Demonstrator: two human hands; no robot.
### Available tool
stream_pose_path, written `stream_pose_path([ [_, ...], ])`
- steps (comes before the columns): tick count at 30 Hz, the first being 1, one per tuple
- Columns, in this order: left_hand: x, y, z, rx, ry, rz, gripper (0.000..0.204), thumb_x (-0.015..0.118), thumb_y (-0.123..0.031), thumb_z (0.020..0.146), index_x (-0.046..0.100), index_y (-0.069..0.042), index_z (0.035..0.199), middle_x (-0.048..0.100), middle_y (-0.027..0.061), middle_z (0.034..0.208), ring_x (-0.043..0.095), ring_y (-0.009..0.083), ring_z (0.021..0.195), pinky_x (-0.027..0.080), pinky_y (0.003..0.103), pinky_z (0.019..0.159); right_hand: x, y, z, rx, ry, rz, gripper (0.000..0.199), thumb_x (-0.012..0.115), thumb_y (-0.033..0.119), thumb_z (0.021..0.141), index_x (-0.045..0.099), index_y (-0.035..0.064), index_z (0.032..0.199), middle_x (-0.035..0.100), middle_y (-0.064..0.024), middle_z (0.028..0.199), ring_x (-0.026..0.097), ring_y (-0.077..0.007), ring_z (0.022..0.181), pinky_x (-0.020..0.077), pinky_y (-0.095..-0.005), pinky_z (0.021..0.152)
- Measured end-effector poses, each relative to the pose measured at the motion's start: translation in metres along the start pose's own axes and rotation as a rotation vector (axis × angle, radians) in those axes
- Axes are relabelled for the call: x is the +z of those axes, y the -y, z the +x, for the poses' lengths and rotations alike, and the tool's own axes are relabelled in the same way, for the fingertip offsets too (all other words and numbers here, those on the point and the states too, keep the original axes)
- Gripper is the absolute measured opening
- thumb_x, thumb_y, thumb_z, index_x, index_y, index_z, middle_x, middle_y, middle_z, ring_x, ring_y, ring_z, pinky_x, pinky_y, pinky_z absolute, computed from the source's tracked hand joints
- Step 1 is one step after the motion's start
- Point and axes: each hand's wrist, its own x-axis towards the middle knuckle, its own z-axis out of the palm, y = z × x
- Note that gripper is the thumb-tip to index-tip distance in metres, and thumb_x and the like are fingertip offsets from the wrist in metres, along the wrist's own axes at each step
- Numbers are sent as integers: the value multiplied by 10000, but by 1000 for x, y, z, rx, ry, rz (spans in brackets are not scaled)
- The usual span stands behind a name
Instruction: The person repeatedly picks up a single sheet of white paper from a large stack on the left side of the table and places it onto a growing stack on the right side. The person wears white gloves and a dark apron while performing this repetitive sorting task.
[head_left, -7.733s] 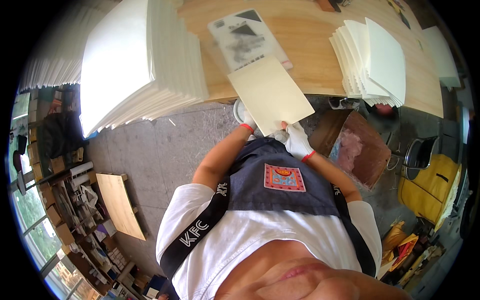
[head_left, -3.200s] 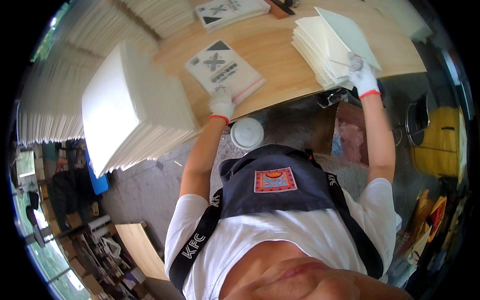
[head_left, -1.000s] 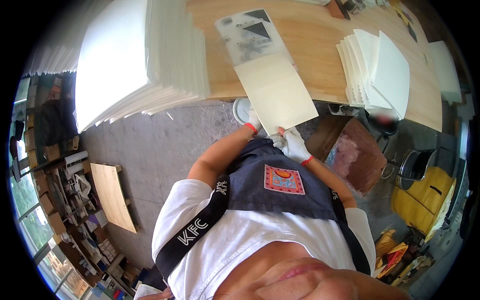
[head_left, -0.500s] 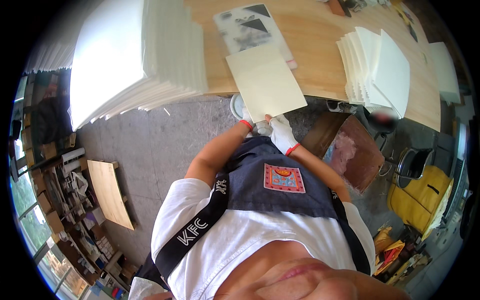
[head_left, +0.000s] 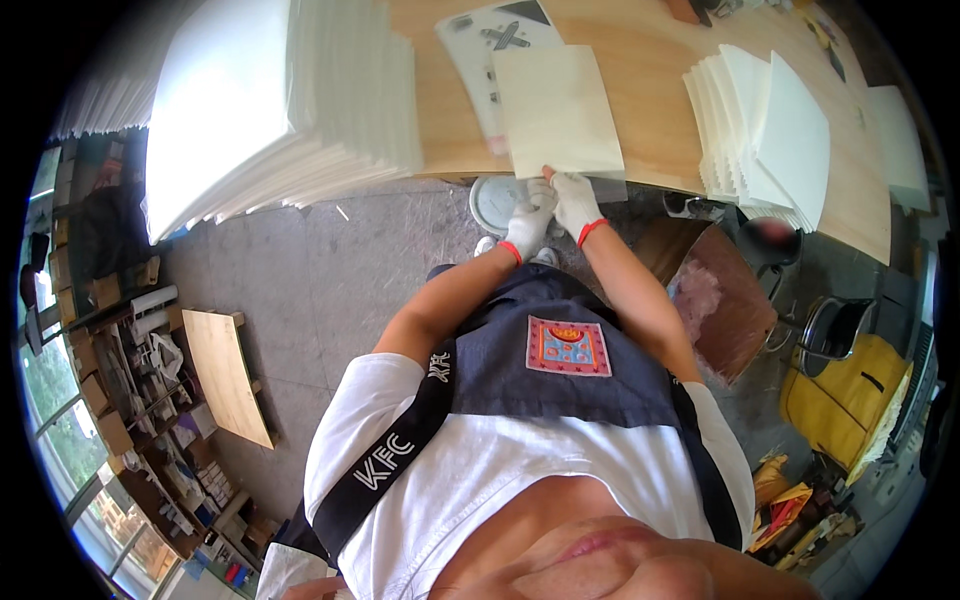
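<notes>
A cream rectangular sheet [head_left: 560, 110] lies partly over the table's near edge, with a thin translucent edge [head_left: 611, 189] showing beneath its lower right corner. My right hand [head_left: 577, 203], in a white glove with a red cuff, pinches the sheet's near edge, a bare thumb on top. Close against it, my left hand [head_left: 530, 222], gloved the same way, has its fingers closed by that edge; what they hold is hidden. Behind the sheet, partly covered, lies a white printed packet [head_left: 500, 35] with dark pictures.
A tall stack of white sheets [head_left: 225, 100] stands on the left of the wooden table [head_left: 650, 130]. A smaller fanned stack [head_left: 790, 140] sits on the right. Below the edge are a round pale bucket [head_left: 494, 203], an open cardboard box [head_left: 725, 300] and a black chair [head_left: 838, 325].
Both hands have moved forward, toward the table. The cream sheet has slid farther onto it and turned straighter, and the left hand has come closer to the right.
</notes>
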Motion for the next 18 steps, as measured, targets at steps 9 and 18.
stream_pose_path([
  [9, -67, 16, 6, 144, 6, -349, 242, 442, -111, 864, 555, 13, 1038, 624, 125, 966, 634, 214, 796, 536, 298, 650, -8, 17, -61, -360, 150, -1026, 160, 442, 116, 822, 563, 78, 919, 614, -45, 668, 577, -156, 538, 443, -299, 463],
  [18, -79, 8, 11, 143, 67, -241, 248, 419, -87, 844, 554, 64, 988, 636, 150, 875, 649, 221, 712, 549, 299, 615, 11, -11, -17, -803, 281, -1871, 171, 479, 194, 809, 494, 86, 940, 634, -125, 771, 625, -294, 697, 471, -424, 561],
])
